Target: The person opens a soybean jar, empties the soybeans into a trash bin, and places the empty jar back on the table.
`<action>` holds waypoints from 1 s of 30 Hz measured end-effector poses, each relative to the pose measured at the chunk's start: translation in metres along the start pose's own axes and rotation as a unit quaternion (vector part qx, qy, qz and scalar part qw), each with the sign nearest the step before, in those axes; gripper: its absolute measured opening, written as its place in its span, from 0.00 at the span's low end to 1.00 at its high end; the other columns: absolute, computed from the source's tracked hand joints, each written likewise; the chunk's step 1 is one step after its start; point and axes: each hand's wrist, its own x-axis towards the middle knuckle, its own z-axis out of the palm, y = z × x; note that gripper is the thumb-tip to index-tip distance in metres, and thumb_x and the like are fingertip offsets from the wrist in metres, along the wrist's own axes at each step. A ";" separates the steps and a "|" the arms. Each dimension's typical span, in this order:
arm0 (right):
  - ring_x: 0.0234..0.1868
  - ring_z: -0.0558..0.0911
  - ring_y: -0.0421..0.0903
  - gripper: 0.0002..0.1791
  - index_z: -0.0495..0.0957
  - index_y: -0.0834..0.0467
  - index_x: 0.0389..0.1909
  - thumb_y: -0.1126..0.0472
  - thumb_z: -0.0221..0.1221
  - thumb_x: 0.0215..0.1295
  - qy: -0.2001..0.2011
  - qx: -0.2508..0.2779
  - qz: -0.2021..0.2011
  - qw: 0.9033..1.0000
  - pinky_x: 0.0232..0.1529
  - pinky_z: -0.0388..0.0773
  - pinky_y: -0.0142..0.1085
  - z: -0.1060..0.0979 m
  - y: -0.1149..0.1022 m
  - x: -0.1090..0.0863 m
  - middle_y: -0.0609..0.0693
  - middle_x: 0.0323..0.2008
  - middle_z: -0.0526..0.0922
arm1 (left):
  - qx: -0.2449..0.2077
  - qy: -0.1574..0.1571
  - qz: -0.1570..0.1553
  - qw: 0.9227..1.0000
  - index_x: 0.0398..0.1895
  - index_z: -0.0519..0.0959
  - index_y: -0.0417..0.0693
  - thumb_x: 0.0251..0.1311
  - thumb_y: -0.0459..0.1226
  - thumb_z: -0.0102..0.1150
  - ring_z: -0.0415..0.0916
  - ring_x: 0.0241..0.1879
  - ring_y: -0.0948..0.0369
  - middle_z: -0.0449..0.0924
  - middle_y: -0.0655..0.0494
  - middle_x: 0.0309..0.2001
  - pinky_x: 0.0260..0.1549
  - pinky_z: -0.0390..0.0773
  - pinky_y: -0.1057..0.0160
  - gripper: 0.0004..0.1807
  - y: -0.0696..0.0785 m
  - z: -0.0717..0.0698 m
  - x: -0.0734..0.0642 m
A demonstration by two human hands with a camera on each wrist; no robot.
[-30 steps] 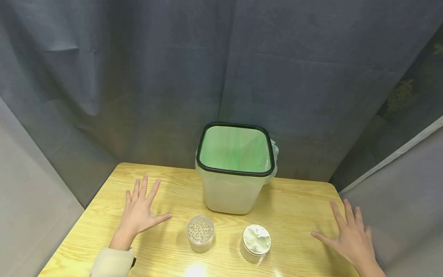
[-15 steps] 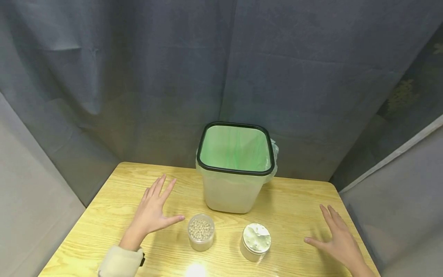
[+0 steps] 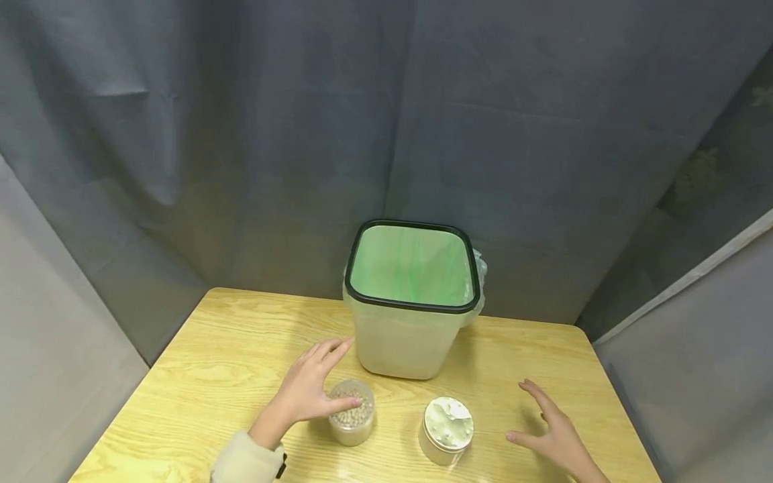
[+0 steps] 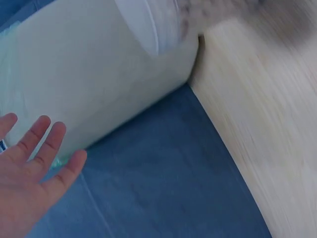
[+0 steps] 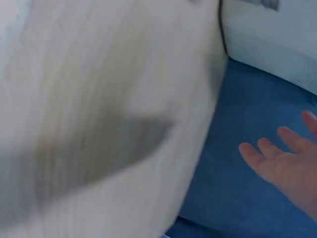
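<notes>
In the head view my left hand (image 3: 311, 389) hovers over the left side of a clear tub (image 3: 352, 433) filled with small pale round balls. Its thumb crosses in front of the tub's top and the fingers are extended. The left wrist view has the tub (image 4: 148, 25) blurred at the top, with the left hand (image 4: 29, 178) holding nothing. A round silver tin (image 3: 443, 446), topped with wrinkled foil, stands right of the tub. My right hand (image 3: 554, 436) is farther right, thumb and fingers apart; the right wrist view also shows this hand (image 5: 287, 163) without anything in it.
Behind the tub and tin stands a whitish bin (image 3: 398, 342) with a black rim and a green liner; bag plastic bulges out on its right. The wooden table (image 3: 241, 335) ends at a dark grey curtain (image 3: 290, 168).
My left hand has moved right, from beside the tub to over it. The right hand has moved left towards the tin, its fingers less spread. Tub, tin and bin have stayed put.
</notes>
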 end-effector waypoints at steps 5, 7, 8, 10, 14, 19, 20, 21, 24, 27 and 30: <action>0.59 0.56 0.73 0.47 0.56 0.64 0.64 0.62 0.70 0.43 -0.022 0.058 -0.008 0.998 0.45 0.62 0.67 0.024 0.008 0.001 0.71 0.63 0.55 | -0.019 -0.019 0.009 1.000 0.69 0.56 0.52 0.40 0.64 0.61 0.66 0.55 0.52 0.68 0.51 0.57 0.50 0.67 0.45 0.53 0.009 0.012 0.004; 0.59 0.57 0.72 0.48 0.55 0.63 0.65 0.63 0.70 0.43 -0.029 0.067 -0.003 0.997 0.46 0.63 0.65 0.032 0.010 0.001 0.70 0.63 0.55 | -0.030 -0.025 0.014 0.999 0.69 0.55 0.53 0.40 0.65 0.60 0.66 0.55 0.52 0.68 0.51 0.57 0.50 0.67 0.46 0.53 0.012 0.017 0.007; 0.59 0.57 0.72 0.48 0.54 0.62 0.65 0.63 0.70 0.44 -0.033 0.070 0.001 0.997 0.47 0.64 0.64 0.036 0.011 0.001 0.69 0.63 0.55 | -0.034 -0.027 0.018 0.999 0.69 0.55 0.53 0.40 0.65 0.60 0.66 0.55 0.52 0.68 0.51 0.57 0.50 0.68 0.46 0.53 0.014 0.019 0.008; 0.59 0.58 0.70 0.49 0.54 0.62 0.65 0.61 0.71 0.43 -0.038 0.072 0.008 0.997 0.48 0.65 0.62 0.044 0.012 0.001 0.68 0.63 0.57 | -0.038 -0.034 0.026 0.998 0.69 0.54 0.53 0.41 0.66 0.59 0.67 0.54 0.53 0.68 0.52 0.57 0.49 0.68 0.46 0.53 0.016 0.023 0.011; 0.59 0.59 0.70 0.49 0.56 0.63 0.64 0.60 0.72 0.41 -0.044 0.084 -0.005 0.995 0.49 0.64 0.62 0.058 0.013 0.004 0.68 0.62 0.59 | -0.039 -0.046 0.041 0.997 0.70 0.54 0.54 0.43 0.66 0.57 0.67 0.54 0.55 0.67 0.54 0.57 0.49 0.69 0.48 0.52 0.021 0.030 0.017; 0.59 0.58 0.70 0.52 0.53 0.65 0.65 0.58 0.71 0.41 -0.075 0.111 -0.018 0.991 0.50 0.59 0.65 0.075 0.016 0.006 0.69 0.63 0.57 | -0.051 -0.055 0.059 0.995 0.69 0.55 0.56 0.44 0.65 0.58 0.66 0.52 0.59 0.66 0.58 0.56 0.46 0.71 0.52 0.50 0.027 0.040 0.024; 0.60 0.58 0.71 0.52 0.52 0.65 0.66 0.57 0.71 0.41 -0.082 0.116 -0.017 0.990 0.50 0.58 0.67 0.078 0.016 0.006 0.69 0.63 0.56 | -0.053 -0.056 0.062 0.995 0.70 0.54 0.57 0.44 0.65 0.58 0.66 0.52 0.60 0.66 0.58 0.56 0.45 0.71 0.53 0.50 0.028 0.043 0.025; 0.60 0.57 0.70 0.53 0.52 0.65 0.66 0.57 0.71 0.41 -0.087 0.120 -0.010 0.989 0.51 0.57 0.68 0.080 0.017 0.006 0.68 0.63 0.56 | -0.052 -0.058 0.063 0.995 0.70 0.54 0.58 0.43 0.65 0.58 0.66 0.51 0.61 0.65 0.58 0.56 0.45 0.71 0.54 0.50 0.029 0.045 0.027; 0.62 0.55 0.69 0.54 0.50 0.65 0.66 0.58 0.72 0.40 -0.101 0.145 -0.001 0.984 0.52 0.52 0.68 0.084 0.017 0.006 0.68 0.64 0.55 | -0.047 -0.065 0.063 0.995 0.70 0.52 0.63 0.42 0.67 0.57 0.65 0.51 0.62 0.65 0.59 0.55 0.45 0.71 0.55 0.50 0.033 0.053 0.031; 0.64 0.53 0.66 0.54 0.48 0.65 0.67 0.61 0.71 0.40 -0.122 0.180 0.010 0.976 0.57 0.50 0.64 0.087 0.017 0.006 0.66 0.66 0.53 | -0.040 -0.077 0.064 0.994 0.70 0.50 0.65 0.41 0.68 0.56 0.65 0.49 0.63 0.65 0.60 0.54 0.46 0.70 0.56 0.52 0.037 0.060 0.034; 0.65 0.51 0.64 0.55 0.45 0.64 0.68 0.65 0.70 0.41 -0.148 0.220 0.015 0.964 0.59 0.48 0.60 0.090 0.016 0.006 0.66 0.66 0.51 | -0.043 -0.086 0.069 0.993 0.70 0.50 0.63 0.40 0.67 0.58 0.64 0.48 0.64 0.65 0.60 0.52 0.45 0.70 0.59 0.53 0.041 0.068 0.038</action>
